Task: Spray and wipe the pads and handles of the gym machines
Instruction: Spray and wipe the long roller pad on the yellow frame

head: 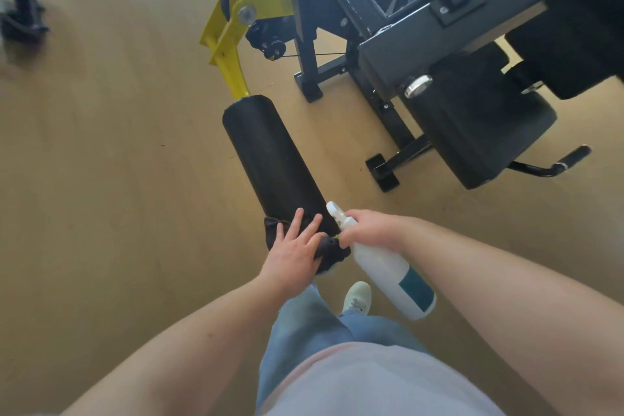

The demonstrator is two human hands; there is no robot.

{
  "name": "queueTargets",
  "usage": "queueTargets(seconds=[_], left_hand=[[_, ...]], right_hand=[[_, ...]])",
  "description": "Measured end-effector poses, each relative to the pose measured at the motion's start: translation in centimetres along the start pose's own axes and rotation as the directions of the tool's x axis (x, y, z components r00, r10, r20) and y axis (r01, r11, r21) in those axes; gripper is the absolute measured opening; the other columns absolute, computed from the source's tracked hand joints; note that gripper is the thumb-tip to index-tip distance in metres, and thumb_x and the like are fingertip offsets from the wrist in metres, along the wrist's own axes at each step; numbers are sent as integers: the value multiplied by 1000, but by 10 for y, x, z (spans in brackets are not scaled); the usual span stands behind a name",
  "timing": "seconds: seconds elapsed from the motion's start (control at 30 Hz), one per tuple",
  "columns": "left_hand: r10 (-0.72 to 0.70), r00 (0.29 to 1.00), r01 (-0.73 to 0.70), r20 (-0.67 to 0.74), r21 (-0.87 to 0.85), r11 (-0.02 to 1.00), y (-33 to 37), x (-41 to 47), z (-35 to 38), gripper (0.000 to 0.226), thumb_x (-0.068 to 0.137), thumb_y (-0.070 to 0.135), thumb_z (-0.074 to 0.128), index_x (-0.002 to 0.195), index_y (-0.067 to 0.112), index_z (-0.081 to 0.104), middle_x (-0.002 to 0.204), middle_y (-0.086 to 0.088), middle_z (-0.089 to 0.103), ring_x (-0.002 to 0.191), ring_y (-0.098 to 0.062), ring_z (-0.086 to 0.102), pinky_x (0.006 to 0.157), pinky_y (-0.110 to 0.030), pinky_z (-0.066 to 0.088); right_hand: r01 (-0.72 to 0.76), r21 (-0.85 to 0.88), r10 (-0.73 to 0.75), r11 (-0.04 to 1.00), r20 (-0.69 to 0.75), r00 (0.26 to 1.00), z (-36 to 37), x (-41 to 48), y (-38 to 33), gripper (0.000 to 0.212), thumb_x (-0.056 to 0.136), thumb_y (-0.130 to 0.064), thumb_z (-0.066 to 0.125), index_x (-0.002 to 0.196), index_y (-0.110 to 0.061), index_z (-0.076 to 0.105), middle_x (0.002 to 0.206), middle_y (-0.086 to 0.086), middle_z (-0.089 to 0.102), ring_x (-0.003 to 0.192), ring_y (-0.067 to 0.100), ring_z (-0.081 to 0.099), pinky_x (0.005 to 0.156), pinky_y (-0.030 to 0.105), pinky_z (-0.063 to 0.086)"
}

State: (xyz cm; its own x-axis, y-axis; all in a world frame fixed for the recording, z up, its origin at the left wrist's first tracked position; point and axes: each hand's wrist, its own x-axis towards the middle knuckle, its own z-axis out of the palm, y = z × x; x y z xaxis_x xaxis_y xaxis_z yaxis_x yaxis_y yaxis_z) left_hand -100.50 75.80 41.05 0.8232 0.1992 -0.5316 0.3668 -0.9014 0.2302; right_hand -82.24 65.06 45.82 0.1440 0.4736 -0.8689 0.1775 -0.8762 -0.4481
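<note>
1. The left hand (295,252) lies flat with fingers spread, pressing a dark crumpled cloth (329,252) onto the near end of the long black cylindrical foam roller pad (270,159).
2. The right hand (369,230) is wrapped around the neck of a white plastic spray bottle with a teal label (391,275), nozzle just beside the pad.
3. The pad's far end joins a yellow metal arm (233,40) of the black machine frame (422,40), above the wooden floor (101,179).
</note>
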Motion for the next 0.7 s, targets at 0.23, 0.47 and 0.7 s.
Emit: queueTargets(seconds=[0.23, 0.47, 0.7], left_hand=[[92, 996, -92, 8, 48, 995, 3, -1, 7, 59, 105, 52, 39, 159, 34, 24, 172, 6, 1, 157, -31, -13, 122, -66, 7], [-205, 977, 196, -66, -112, 974, -25, 44, -18, 41, 104, 56, 38, 143, 43, 37, 160, -12, -40, 146, -43, -37, 123, -65, 5], [-251, 963, 241, -97, -97, 966, -73, 102, -68, 35, 104, 56, 41, 134, 39, 44, 157, -11, -45, 142, -42, -43, 119, -72, 1]], right_hand=[[-3, -20, 4, 1000, 5, 1000, -2, 4, -18, 47, 72, -37, 66, 118, -30, 60, 108, 7, 71, 91, 21, 68, 81, 39, 55], [-82, 31, 84, 996, -81, 993, -14, 31, -36, 51, 84, -34, 68, 132, -29, 51, 111, 2, 60, 102, 20, 61, 93, 40, 54], [-132, 113, 142, 985, -80, 987, -26, 58, -58, 48, 86, -32, 71, 129, -33, 49, 113, -2, 58, 103, 16, 57, 86, 35, 48]])
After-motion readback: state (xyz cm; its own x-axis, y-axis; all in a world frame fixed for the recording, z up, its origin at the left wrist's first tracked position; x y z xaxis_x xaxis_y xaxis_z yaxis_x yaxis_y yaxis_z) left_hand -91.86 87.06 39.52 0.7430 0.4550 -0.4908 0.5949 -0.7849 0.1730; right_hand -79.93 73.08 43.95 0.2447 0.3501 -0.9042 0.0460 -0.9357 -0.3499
